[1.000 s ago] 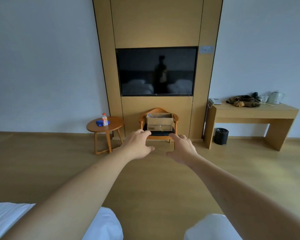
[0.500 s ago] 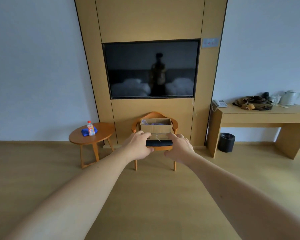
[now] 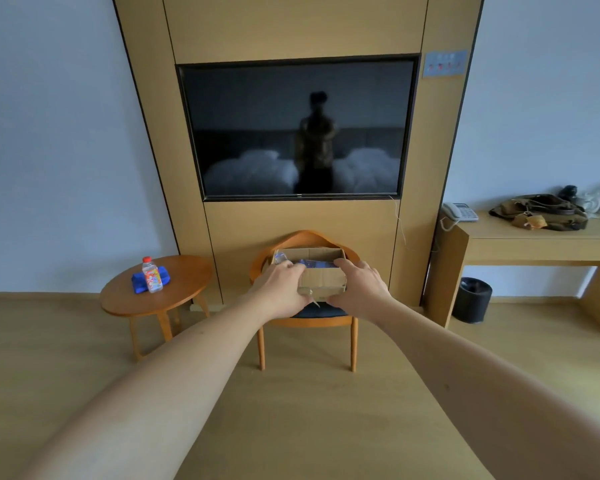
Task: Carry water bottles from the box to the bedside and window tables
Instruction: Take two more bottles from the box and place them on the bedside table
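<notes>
Both hands reach forward with fingers spread and relaxed, holding nothing: left hand (image 3: 280, 289) and right hand (image 3: 358, 285) overlap the cardboard box (image 3: 321, 277), though contact is unclear. Box rests on a wooden chair (image 3: 307, 318); a bottle (image 3: 151, 274) stands on the round table (image 3: 184, 289).
</notes>
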Demonstrator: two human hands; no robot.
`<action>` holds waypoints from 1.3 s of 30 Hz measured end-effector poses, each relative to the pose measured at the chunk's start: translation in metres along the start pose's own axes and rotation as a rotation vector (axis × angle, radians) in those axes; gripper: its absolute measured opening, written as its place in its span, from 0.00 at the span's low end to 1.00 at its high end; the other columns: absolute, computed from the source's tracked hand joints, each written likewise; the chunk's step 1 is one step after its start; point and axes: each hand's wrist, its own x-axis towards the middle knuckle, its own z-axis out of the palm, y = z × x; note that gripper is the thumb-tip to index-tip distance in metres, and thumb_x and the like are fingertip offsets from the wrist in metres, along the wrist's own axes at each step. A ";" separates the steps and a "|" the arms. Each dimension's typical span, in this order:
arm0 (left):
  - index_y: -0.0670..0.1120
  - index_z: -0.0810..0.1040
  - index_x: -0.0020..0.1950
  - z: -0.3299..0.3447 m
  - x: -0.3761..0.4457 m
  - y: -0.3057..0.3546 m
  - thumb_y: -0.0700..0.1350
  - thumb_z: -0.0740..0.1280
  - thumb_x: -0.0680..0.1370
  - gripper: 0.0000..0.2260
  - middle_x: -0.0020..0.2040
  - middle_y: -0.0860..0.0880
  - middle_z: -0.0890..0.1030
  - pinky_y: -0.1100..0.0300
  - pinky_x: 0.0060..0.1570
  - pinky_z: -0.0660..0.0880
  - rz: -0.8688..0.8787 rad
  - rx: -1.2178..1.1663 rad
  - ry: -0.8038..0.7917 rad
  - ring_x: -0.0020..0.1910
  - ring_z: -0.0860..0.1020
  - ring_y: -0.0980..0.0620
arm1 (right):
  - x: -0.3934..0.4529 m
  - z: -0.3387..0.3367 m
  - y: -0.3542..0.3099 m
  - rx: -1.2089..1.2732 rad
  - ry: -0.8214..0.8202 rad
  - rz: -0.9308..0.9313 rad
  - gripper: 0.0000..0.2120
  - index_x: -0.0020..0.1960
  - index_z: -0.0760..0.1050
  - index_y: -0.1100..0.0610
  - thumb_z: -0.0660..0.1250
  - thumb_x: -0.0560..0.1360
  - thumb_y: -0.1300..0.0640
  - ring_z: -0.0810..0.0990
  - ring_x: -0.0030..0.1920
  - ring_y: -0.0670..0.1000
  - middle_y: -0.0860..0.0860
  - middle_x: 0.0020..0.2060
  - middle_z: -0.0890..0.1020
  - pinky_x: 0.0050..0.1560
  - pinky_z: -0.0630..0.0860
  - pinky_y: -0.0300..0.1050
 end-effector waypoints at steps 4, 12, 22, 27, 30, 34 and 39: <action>0.51 0.73 0.70 0.021 0.096 -0.024 0.55 0.73 0.76 0.25 0.65 0.50 0.75 0.51 0.55 0.80 -0.012 0.004 0.021 0.60 0.75 0.49 | 0.095 0.016 0.031 0.024 0.001 -0.015 0.38 0.78 0.62 0.47 0.74 0.72 0.46 0.69 0.67 0.60 0.55 0.68 0.72 0.63 0.74 0.57; 0.49 0.73 0.69 0.037 0.259 -0.067 0.52 0.69 0.77 0.22 0.65 0.48 0.73 0.47 0.56 0.79 -0.052 0.045 -0.031 0.59 0.74 0.47 | 0.279 0.038 0.070 0.036 -0.097 0.019 0.38 0.78 0.63 0.47 0.75 0.72 0.46 0.70 0.68 0.60 0.55 0.68 0.72 0.65 0.74 0.58; 0.48 0.71 0.72 0.088 0.419 -0.165 0.52 0.69 0.78 0.23 0.68 0.47 0.72 0.46 0.60 0.77 -0.139 0.024 -0.118 0.64 0.74 0.45 | 0.463 0.115 0.093 0.021 -0.183 0.016 0.40 0.80 0.59 0.46 0.75 0.73 0.46 0.65 0.73 0.61 0.56 0.73 0.69 0.67 0.72 0.59; 0.49 0.71 0.71 0.123 0.515 -0.228 0.55 0.70 0.77 0.25 0.68 0.48 0.72 0.50 0.56 0.76 -0.157 -0.030 -0.148 0.63 0.74 0.46 | 0.561 0.159 0.109 0.015 -0.227 0.076 0.40 0.80 0.59 0.45 0.75 0.73 0.47 0.66 0.73 0.60 0.55 0.73 0.68 0.66 0.73 0.58; 0.50 0.73 0.70 0.143 0.574 -0.266 0.57 0.69 0.77 0.23 0.68 0.48 0.73 0.52 0.54 0.74 -0.208 -0.093 -0.186 0.62 0.74 0.46 | 0.624 0.178 0.112 -0.002 -0.268 0.110 0.40 0.79 0.60 0.46 0.74 0.72 0.47 0.67 0.71 0.60 0.56 0.71 0.70 0.65 0.73 0.55; 0.49 0.69 0.75 0.165 0.638 -0.307 0.57 0.69 0.78 0.28 0.73 0.47 0.70 0.49 0.66 0.72 -0.234 -0.108 -0.271 0.70 0.71 0.44 | 0.697 0.203 0.115 0.027 -0.298 0.158 0.40 0.79 0.61 0.46 0.75 0.72 0.47 0.70 0.70 0.60 0.56 0.70 0.71 0.64 0.75 0.56; 0.49 0.71 0.73 0.199 0.700 -0.342 0.58 0.68 0.78 0.26 0.71 0.48 0.73 0.48 0.65 0.72 -0.230 -0.105 -0.317 0.68 0.72 0.45 | 0.755 0.245 0.136 0.057 -0.376 0.229 0.40 0.80 0.60 0.46 0.73 0.72 0.47 0.71 0.69 0.60 0.57 0.71 0.71 0.63 0.76 0.57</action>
